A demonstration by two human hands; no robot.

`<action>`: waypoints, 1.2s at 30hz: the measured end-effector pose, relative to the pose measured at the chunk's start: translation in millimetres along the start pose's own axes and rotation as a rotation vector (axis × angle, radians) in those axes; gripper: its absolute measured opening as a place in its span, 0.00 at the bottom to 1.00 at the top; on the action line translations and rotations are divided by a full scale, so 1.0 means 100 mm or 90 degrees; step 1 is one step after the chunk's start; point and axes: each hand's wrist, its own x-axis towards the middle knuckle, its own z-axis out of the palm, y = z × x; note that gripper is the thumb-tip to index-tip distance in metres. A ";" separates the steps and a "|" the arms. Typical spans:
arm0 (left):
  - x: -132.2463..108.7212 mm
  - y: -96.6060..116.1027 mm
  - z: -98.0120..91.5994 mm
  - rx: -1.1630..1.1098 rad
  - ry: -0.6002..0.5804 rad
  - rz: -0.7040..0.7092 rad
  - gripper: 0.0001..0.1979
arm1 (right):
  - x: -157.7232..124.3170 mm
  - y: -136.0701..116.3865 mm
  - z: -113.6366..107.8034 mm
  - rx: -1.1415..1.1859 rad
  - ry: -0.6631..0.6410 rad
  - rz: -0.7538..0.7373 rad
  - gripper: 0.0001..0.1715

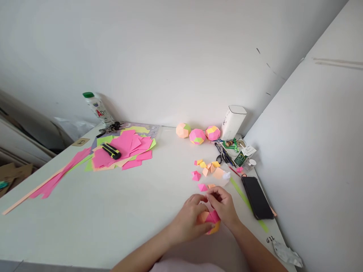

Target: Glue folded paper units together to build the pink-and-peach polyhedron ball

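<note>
Clearly, look first at the piece [210,217], folded from pink and orange paper, low in front of the torso, between the two hands. Judge it very light, springy rather than stiff, unlikely to slip, yet easy to dent or crush. Best to take it by its folded edges, lightly, without pressing on a flat face. See it cupped in the left hand [189,216], curled around its left side with the thumb along the lower edge. Find the right hand [224,208] at its upper right, thumb and forefinger close together; cannot tell from here whether gripping a bit or nothing. Beyond, note the folded bits [196,175], then to the right the phone [257,197], without readable marks. Farther out, spot a green card [240,158] and a white box [233,122] with dark marks on one side (possibly writing, too small to make out). Toward the wall, notice three balls [196,136], bare of print. Far left, read "AD" on the bottle [100,110]; leave the rest of its label unread.
</note>
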 end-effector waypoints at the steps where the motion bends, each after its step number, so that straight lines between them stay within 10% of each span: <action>1: 0.01 -0.03 0.00 -0.046 -0.005 0.001 0.06 | 0.00 -0.01 -0.01 0.011 0.003 0.007 0.05; 13: -0.02 -0.20 -0.18 -0.204 0.044 -0.007 0.02 | 0.03 -0.02 -0.09 -0.014 -0.194 0.059 0.10; 36: -0.05 -0.18 -0.18 -0.295 0.027 0.006 0.04 | 0.02 -0.02 0.01 -0.015 -0.130 0.092 0.11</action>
